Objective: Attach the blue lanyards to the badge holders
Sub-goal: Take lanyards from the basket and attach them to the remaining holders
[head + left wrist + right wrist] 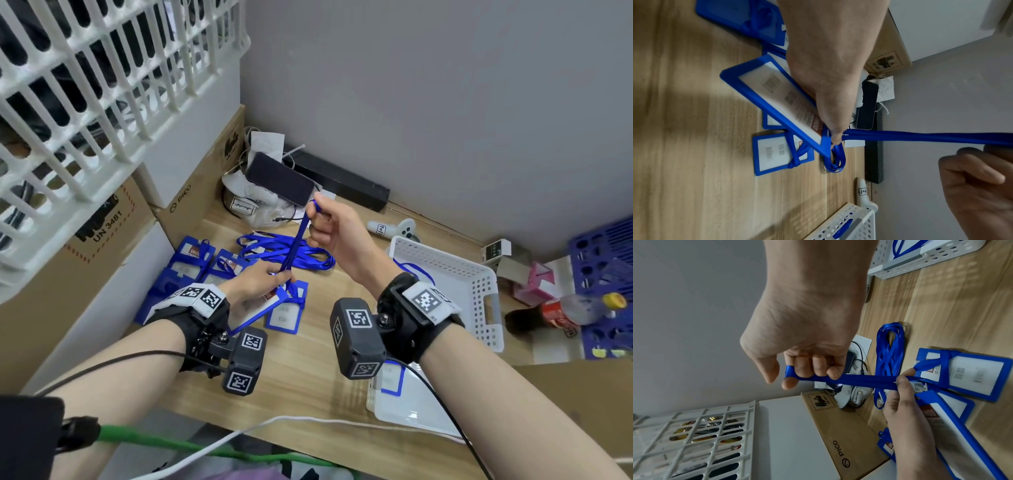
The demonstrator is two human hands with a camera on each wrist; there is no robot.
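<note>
Blue lanyard (297,240): soft, light, slippery; right hand (334,228) clenched round loop end. Left hand (255,282) pinches holder (764,91), stiff, at slot.

Dark phone (280,179) on clutter, cardboard boxes (202,192), white basket (479,284), cola bottle (561,313)

Blue lanyard (296,245), blue-framed badge holder (748,73), white perforated basket (479,291), wood-grain table (308,370).

Bare forearms wear black wrist straps (407,318) carrying marker-tagged cameras (358,337) with trailing cables.
</note>
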